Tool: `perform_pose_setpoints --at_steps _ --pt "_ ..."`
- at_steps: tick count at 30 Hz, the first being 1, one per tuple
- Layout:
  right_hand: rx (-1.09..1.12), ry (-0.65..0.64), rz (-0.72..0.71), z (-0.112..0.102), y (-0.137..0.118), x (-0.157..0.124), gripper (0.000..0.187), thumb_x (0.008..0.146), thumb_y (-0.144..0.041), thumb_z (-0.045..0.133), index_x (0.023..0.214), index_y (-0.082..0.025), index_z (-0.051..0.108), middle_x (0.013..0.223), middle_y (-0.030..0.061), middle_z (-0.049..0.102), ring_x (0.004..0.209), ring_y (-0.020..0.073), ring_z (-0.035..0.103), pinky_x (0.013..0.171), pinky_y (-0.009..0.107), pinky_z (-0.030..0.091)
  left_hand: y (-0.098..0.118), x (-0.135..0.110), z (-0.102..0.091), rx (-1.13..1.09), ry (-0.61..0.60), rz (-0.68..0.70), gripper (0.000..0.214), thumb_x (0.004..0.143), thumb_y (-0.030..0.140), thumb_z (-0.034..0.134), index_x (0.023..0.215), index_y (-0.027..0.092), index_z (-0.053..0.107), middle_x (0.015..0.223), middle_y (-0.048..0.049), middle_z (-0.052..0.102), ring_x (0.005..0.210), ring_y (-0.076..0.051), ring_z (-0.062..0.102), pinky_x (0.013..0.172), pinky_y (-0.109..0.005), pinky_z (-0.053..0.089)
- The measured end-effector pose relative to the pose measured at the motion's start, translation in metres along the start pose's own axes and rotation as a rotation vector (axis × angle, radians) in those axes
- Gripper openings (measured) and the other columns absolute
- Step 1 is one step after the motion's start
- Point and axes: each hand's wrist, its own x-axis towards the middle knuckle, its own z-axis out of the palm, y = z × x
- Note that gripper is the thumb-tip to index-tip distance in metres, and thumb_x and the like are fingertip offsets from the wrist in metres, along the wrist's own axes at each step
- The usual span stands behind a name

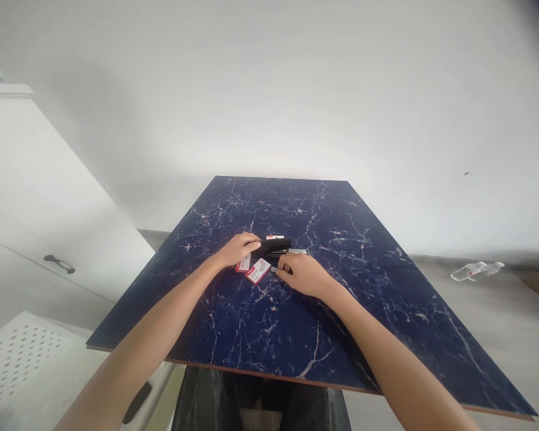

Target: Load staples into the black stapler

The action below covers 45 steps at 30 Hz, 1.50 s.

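- Head view: black stapler (pixel 276 245) mid-frame on the bench (pixel 269 329), long way left to right.
- Left hand (pixel 236 249): fingers pinch its left end.
- Right hand (pixel 302 274): fingers bent just below its right end; can't tell what they pinch.

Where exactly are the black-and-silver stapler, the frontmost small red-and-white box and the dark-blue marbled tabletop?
Black-and-silver stapler (pixel 275 245): head view, on its black body.
Frontmost small red-and-white box (pixel 258 271): head view, on its printed face.
Dark-blue marbled tabletop (pixel 269 326): head view, on bare surface toward its front edge.
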Motion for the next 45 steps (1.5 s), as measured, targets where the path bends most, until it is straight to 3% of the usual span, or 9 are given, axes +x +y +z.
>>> perform_pose_setpoints --at_steps 2,5,9,16,20,33,36,41,45 --pt "0.164 -0.001 0.021 -0.007 0.003 -0.001 0.021 0.093 -0.035 0.062 0.078 -0.021 0.061 0.081 0.0018 0.069 0.071 0.0150 0.061 0.064 0.026 0.039 0.000 0.000 0.000 0.009 -0.005 -0.003 0.037 0.099 0.041 0.045 0.105 0.018 0.073 0.107 -0.0061 0.072 0.102 -0.024 0.061 0.096 -0.036 0.043" --pt "0.704 -0.031 0.124 -0.017 0.009 0.000 0.022 0.092 -0.043 0.063 0.089 -0.021 0.062 0.090 0.0034 0.072 0.073 0.0150 0.066 0.070 0.028 0.050 0.000 0.001 -0.001 0.028 -0.018 -0.007 0.038 0.099 0.042 0.044 0.104 0.019 0.073 0.106 -0.0059 0.072 0.101 -0.024 0.061 0.095 -0.036 0.043" --pt "1.290 0.141 0.240 -0.031 0.019 0.001 0.029 0.083 -0.044 0.074 0.092 -0.021 0.059 0.095 0.0035 0.073 0.070 0.0124 0.066 0.072 0.027 0.057 -0.003 0.001 0.000 0.042 -0.021 -0.027 0.038 0.099 0.041 0.043 0.104 0.019 0.073 0.108 -0.0057 0.072 0.102 -0.024 0.061 0.095 -0.037 0.043" --pt "1.490 0.406 0.349 -0.039 0.052 0.003 0.028 0.082 -0.039 0.080 0.092 -0.023 0.060 0.095 -0.0005 0.068 0.068 0.0067 0.060 0.068 0.017 0.055 -0.004 0.001 0.001 0.023 -0.009 -0.025 0.038 0.099 0.041 0.044 0.107 0.019 0.073 0.114 -0.0072 0.071 0.106 -0.025 0.061 0.096 -0.037 0.043" --pt "1.536 0.483 0.369 -0.032 0.068 0.007 0.030 0.078 -0.038 0.083 0.089 -0.022 0.061 0.081 -0.0033 0.060 0.065 0.0067 0.056 0.063 0.017 0.053 -0.002 0.000 0.001 0.024 -0.010 -0.027 0.039 0.099 0.043 0.043 0.106 0.019 0.073 0.113 -0.0070 0.071 0.106 -0.025 0.061 0.094 -0.037 0.044" --pt "1.450 0.479 0.475 -0.020 0.081 0.010 0.033 0.066 -0.036 0.089 0.084 -0.022 0.065 0.075 -0.0028 0.063 0.075 0.0112 0.063 0.078 0.023 0.056 -0.001 0.000 0.001 0.013 -0.010 -0.007 0.038 0.099 0.042 0.043 0.101 0.019 0.073 0.105 -0.0056 0.072 0.102 -0.024 0.062 0.093 -0.036 0.043" --pt "1.201 0.440 0.463 -0.018 0.077 0.010 0.026 0.070 -0.037 0.083 0.085 -0.022 0.067 0.074 -0.0014 0.065 0.074 0.0138 0.063 0.078 0.028 0.055 -0.001 0.001 0.000 0.021 -0.009 -0.006 0.038 0.099 0.042 0.043 0.101 0.019 0.073 0.105 -0.0053 0.072 0.101 -0.024 0.062 0.094 -0.036 0.044" --pt "0.484 0.369 0.262 -0.013 0.071 0.008 0.010 0.079 -0.032 0.069 0.084 -0.024 0.074 0.084 0.0002 0.073 0.078 0.0185 0.067 0.079 0.032 0.052 -0.001 0.001 0.000 0.026 -0.004 -0.009 0.037 0.098 0.042 0.043 0.101 0.019 0.073 0.105 -0.0054 0.072 0.101 -0.024 0.063 0.094 -0.036 0.044" --pt "0.260 0.354 0.139 -0.009 0.068 0.009 0.013 0.083 -0.028 0.064 0.088 -0.026 0.075 0.088 -0.0009 0.075 0.077 0.0177 0.067 0.079 0.031 0.051 0.000 0.001 0.000 0.023 -0.007 -0.010 0.038 0.098 0.042 0.043 0.101 0.019 0.073 0.105 -0.0057 0.072 0.101 -0.025 0.063 0.093 -0.037 0.044"
